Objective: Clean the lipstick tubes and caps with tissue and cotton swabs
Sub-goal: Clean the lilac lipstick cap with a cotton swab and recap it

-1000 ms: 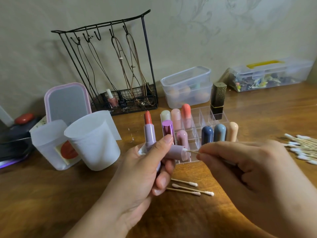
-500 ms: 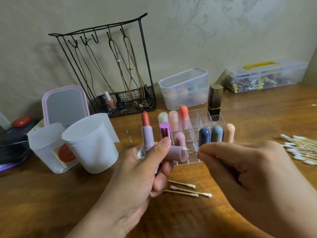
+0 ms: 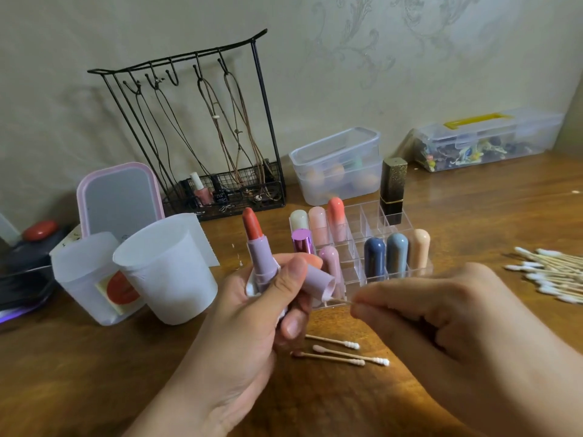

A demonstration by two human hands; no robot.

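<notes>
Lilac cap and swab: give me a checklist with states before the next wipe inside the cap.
1. Lilac cap pinched in the left hand, open end toward the swab: ok.
2. Open lipstick upright in the same hand, bullet touching nothing: ok.
3. Cotton swab gripped by the right hand: ok.
4. Swab tip inside the cap: not ok, it sits at the rim.
5. Tip clean: cannot tell, blurred.
6. Spare swabs piled on the table to the right: ok.
</notes>
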